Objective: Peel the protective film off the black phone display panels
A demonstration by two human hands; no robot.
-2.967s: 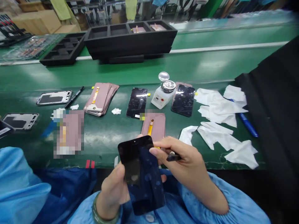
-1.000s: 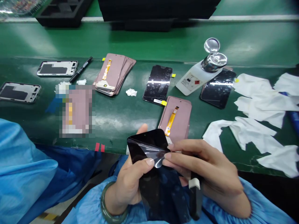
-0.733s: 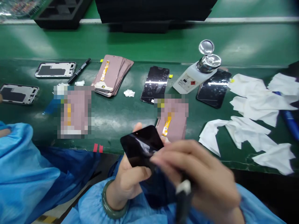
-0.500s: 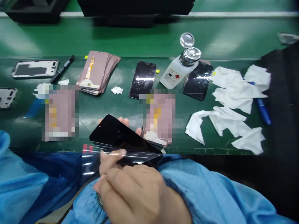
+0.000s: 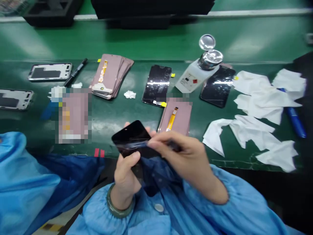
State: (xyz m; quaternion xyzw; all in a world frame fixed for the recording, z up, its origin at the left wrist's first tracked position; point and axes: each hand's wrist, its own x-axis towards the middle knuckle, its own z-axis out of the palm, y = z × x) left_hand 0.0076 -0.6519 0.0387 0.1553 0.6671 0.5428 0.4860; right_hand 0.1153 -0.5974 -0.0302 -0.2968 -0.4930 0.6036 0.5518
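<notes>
**Green surface, phone screen in both hands**

Green surface runs the full width, glossy, with a raised edge dividing a far strip from the near strip. Black trays sit along the far side, blurred.

Near strip, from the person's left to right: two metal phone frames, a black pen just beside them, a fanned stack of pink panels with an orange ribbon cable on top, a small white wad, a dark phone screen lying flat, a white bottle with a shiny metal cap, tilted in this view, and another dark screen just beside it, its top edge behind the bottle. A single pink panel with an orange cable lies nearest the hands. White wipes are scattered on the right, with a blue pen partly under them.

Left hand: fingers wrapped round the lower part of a black screen, thumb on its face, fingertips showing behind the far edge. The screen is held up off the surface, over its near edge, tilted toward the camera. Green bangle on that wrist.

Right hand: fingers pinched together at the right edge of the held screen, where a glossy streak crosses the glass. What they pinch is blurred; cannot tell whether it is film or a tool.

Blue sleeves on both arms; a second blue garment fills the lower left.
</notes>
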